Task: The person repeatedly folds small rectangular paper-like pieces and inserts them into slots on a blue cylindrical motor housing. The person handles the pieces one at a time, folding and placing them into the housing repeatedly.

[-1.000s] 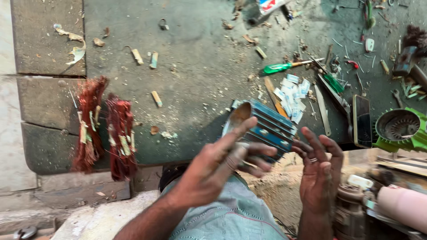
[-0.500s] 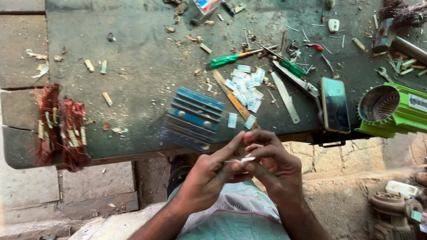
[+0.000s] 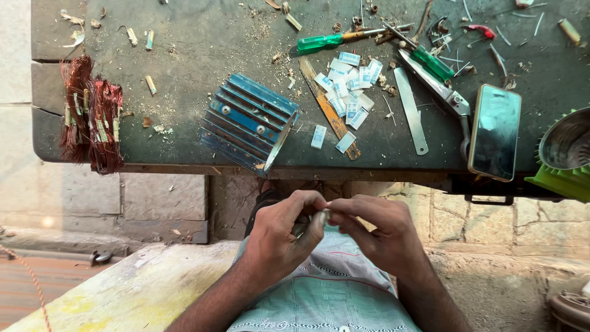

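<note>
Both hands, left hand [image 3: 279, 237] and right hand [image 3: 378, 237], pinch one small pale slip [image 3: 320, 216] between their fingers.

A rough repair workshop, likely for electric motors, judging by the dark, scarred workbench [image 3: 184, 37] set over bare stone blocks and littered with shavings and wire offcuts. Along its left edge, bundles of stripped copper winding wire [image 3: 92, 120]; near the front edge, a blue finned motor housing [image 3: 246, 123]. Toward the far right corner, green-handled screwdrivers [image 3: 322, 42], scissors [image 3: 433, 83], a flat metal strip [image 3: 410, 110], small white paper slips [image 3: 347, 86], plus a phone [image 3: 495, 130] and a green fan cover [image 3: 562, 160] at the right edge.
</note>
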